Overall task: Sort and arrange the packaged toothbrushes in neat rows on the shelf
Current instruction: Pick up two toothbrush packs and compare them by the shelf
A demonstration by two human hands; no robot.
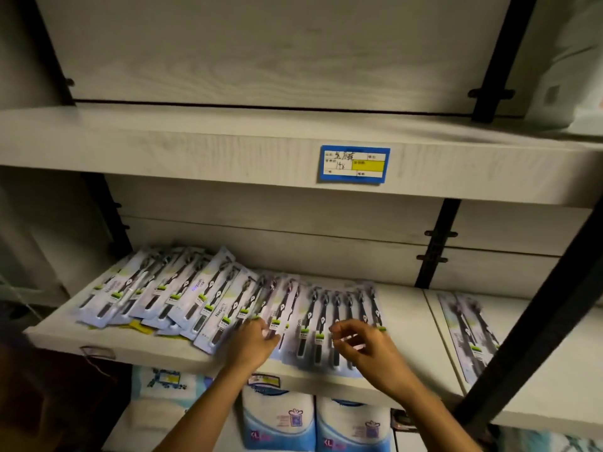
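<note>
Several packaged toothbrushes, pale blue cards with dark brushes, lie on the white shelf [411, 324]. A loose, overlapping pile [169, 291] fills the shelf's left half. A straighter row of packs [339, 308] lies at the middle. My left hand [253, 342] rests on the near ends of the packs between pile and row, fingertips touching a pack [277, 308]. My right hand [362, 345] hovers over the near ends of the row, fingers loosely curled and holding nothing that I can see. Two more packs [466, 331] lie on the adjoining shelf board at the right.
An upper shelf [195, 148] with a blue and yellow price label [354, 164] overhangs the work area. A black upright post [535, 321] crosses the right foreground. White and blue soft packages [279, 419] stand on the level below.
</note>
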